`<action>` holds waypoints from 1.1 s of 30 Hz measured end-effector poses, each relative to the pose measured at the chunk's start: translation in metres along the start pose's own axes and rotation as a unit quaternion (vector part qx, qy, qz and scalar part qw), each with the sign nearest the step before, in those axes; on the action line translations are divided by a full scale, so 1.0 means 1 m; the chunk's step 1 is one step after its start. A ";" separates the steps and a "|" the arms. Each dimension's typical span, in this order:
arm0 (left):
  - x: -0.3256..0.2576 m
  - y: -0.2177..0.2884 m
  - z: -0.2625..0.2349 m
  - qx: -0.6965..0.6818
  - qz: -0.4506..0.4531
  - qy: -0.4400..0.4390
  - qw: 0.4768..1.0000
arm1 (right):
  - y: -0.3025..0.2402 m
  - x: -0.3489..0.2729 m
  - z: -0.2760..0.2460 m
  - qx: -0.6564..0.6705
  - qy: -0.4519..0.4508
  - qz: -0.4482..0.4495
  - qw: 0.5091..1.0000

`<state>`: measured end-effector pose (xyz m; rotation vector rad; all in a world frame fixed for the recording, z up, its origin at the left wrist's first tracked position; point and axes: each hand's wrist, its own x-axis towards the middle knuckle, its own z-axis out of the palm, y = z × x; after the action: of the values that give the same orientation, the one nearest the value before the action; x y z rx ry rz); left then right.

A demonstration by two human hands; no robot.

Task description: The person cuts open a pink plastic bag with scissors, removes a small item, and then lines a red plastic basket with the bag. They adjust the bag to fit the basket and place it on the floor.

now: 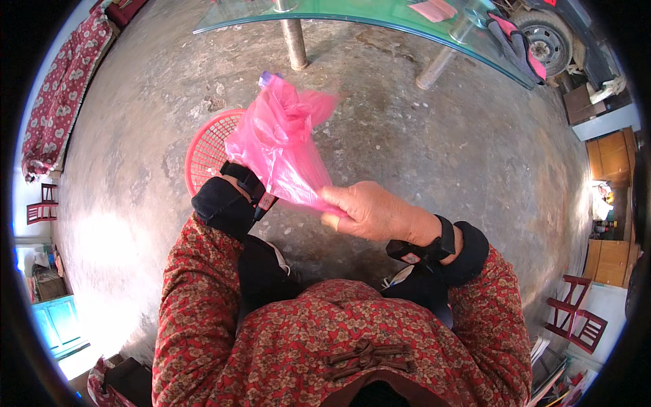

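Note:
A thin pink plastic bag point(285, 139) hangs crumpled in front of me, its top puffed up toward the far side. My right hand point(369, 209) pinches the near right edge of the bag between thumb and fingers, stretching it toward me. On the other side, my left hand point(235, 178) is mostly covered by the bag; only a bit near the wrist shows, so its fingers are hidden. A small bluish-purple piece point(267, 79) pokes out at the bag's far tip. Behind and below the bag stands a pink plastic basket point(203, 146) with a lattice wall, partly hidden.
A glass-topped table point(366, 15) on metal legs point(294, 44) stands ahead over the concrete floor point(420, 142). A vehicle wheel point(542, 44) is at the far right. Small dark red chairs point(576, 315) are at the right, and a patterned cloth point(64, 88) hangs at the left.

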<state>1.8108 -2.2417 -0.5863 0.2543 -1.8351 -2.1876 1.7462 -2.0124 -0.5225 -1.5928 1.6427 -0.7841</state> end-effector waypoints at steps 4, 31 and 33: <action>0.001 0.003 -0.006 -0.012 -0.013 -0.004 1.000 | 0.001 0.000 -0.002 0.023 -0.052 -0.018 0.998; 0.018 -0.027 0.004 0.056 -0.078 -0.120 0.988 | 0.023 0.006 -0.020 0.218 0.248 0.010 0.944; 0.024 -0.030 -0.002 0.172 -0.048 -0.120 0.977 | 0.025 0.005 -0.021 0.233 0.238 0.017 0.943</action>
<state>1.7860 -2.2459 -0.6154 0.1528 -2.3829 -2.0229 1.7145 -2.0168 -0.5316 -1.0867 1.6283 -1.5028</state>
